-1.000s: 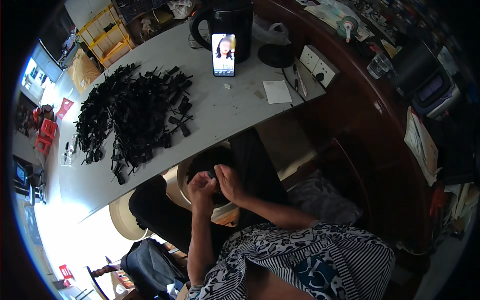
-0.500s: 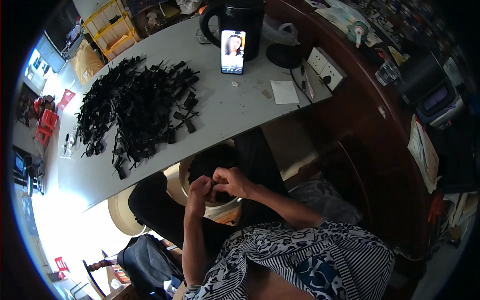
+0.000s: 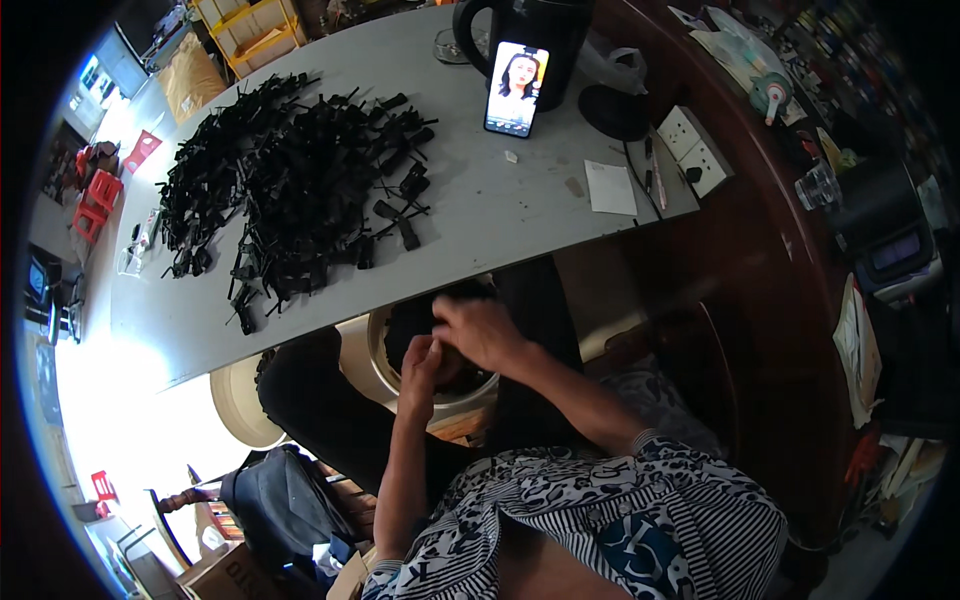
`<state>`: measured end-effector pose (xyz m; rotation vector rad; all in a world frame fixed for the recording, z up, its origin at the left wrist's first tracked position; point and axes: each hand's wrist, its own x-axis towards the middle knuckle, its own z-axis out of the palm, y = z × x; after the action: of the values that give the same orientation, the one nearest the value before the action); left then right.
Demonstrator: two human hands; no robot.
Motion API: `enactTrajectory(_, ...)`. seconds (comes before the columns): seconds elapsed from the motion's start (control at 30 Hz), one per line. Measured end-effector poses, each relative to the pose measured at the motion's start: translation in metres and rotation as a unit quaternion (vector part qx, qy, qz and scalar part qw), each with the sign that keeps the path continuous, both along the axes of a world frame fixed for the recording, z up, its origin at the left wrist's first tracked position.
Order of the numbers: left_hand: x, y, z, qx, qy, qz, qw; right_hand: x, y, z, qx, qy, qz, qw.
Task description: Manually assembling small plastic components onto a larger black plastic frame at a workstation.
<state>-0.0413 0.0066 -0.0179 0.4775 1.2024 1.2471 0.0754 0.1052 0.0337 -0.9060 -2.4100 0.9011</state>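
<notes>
My left hand (image 3: 420, 366) is closed in a pinch, thumb up, over a cream bucket (image 3: 376, 352) between my knees. Just above and to its right, my right hand (image 3: 480, 332) has its fingers curled, their tips blurred by motion. Whatever either hand grips is too small or hidden to make out. Dark contents (image 3: 402, 325) show inside the bucket, partly covered by my hands. Beyond them, on the grey table (image 3: 470, 225), lies a large tangled heap of small black plastic parts (image 3: 310, 180) with thin protruding strips.
A lit phone (image 3: 516, 92) leans against a black jug (image 3: 548, 40). To their right are a round black base (image 3: 612, 112), white paper (image 3: 610, 188) and a socket strip (image 3: 694, 150). Another cream bucket (image 3: 235, 408) stands by my left knee, with a dark backpack (image 3: 290, 505) nearby.
My hands have drawn apart slightly; the right has lifted up and away from the left. The whole view has shifted, so the table things appear further right.
</notes>
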Motion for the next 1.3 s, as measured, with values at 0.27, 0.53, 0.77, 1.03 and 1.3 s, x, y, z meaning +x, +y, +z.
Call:
enactTrajectory(0.27, -0.001, 0.006, 0.005, -0.013, 0.278, 0.005, 0.961, -0.08, 0.089, 0.032, 0.169, -0.063, -0.137, 0.974)
enactTrajectory(0.53, -0.006, 0.013, 0.025, 0.049, 0.204, -0.037, 0.977, -0.052, 0.086, 0.017, 0.186, 0.059, -0.164, 0.967)
enactTrajectory(0.77, -0.012, 0.042, 0.082, 0.1, 0.112, 0.093, 0.984, -0.01, 0.072, 0.017, 0.122, 0.209, -0.055, 0.969)
enactTrajectory(1.03, -0.012, 0.053, 0.07, 0.087, 0.048, 0.05, 0.994, 0.006, 0.028, 0.029, 0.162, 0.171, 0.021, 0.972)
enactTrajectory(1.3, 0.0, 0.042, 0.078, 0.168, -0.062, 0.173, 0.969, 0.021, 0.031, 0.008, -0.314, 0.368, -0.133, 0.865)
